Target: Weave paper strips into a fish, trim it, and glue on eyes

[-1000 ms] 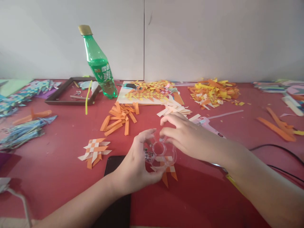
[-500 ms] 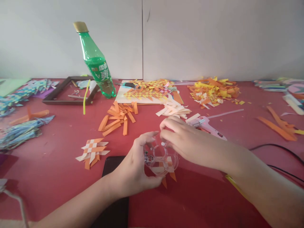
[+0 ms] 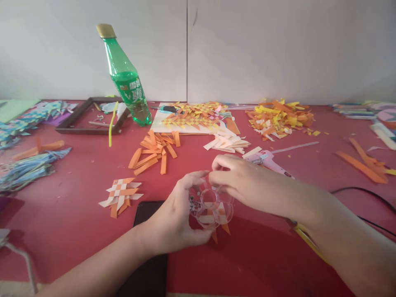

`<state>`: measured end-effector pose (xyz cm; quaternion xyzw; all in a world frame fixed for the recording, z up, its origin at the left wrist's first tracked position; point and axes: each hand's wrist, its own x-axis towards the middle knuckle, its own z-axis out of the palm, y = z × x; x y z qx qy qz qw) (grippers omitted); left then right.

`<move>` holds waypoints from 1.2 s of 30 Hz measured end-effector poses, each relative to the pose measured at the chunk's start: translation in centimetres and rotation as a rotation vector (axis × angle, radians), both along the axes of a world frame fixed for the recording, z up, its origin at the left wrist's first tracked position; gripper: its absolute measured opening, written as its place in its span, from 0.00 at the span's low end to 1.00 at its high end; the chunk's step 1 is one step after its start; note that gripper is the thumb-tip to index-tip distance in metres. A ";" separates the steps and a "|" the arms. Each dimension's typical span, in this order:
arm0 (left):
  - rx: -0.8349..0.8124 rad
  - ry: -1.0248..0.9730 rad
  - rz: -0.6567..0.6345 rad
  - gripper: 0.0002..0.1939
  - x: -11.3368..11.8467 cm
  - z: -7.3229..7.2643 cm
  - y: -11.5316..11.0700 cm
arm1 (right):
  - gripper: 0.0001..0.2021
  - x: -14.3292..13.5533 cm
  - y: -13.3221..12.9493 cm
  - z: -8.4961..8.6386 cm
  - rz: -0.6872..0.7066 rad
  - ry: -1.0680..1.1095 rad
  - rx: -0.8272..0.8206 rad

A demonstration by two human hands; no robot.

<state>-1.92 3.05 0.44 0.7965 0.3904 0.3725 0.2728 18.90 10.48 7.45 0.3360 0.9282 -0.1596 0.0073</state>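
My left hand curls around the left side of a clear plastic flower-shaped compartment box, thumb at the near edge and fingers at the far edge. Small dark-and-white pieces, too small to make out, fill its left compartment. My right hand reaches in from the right, its fingers bent together over the far right compartments; what the fingertips hold, if anything, is hidden. Beneath the box, an orange-and-white woven paper piece shows through the plastic. A similar woven piece lies to the left.
A green bottle stands beside a dark frame. Loose orange strips, pale strips and a yellow-orange heap lie farther back. A pink glue gun sits behind my right wrist; a black flat object is under my left forearm.
My right hand has shifted slightly right and down, its fingertips lower at the box's far right side. My left hand still holds the box in nearly the same place.
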 end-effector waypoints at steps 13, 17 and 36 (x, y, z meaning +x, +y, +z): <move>-0.066 0.003 -0.034 0.46 -0.3 -0.2 -0.2 | 0.07 0.4 1.1 0.7 -0.002 0.050 -0.194; 0.007 -0.016 0.023 0.45 -0.7 0.1 0.7 | 0.07 0.6 2.1 1.7 -0.038 0.187 -0.117; 0.061 0.408 0.498 0.51 0.1 -0.3 8.6 | 0.11 3.4 1.7 -0.6 -0.238 -0.015 0.064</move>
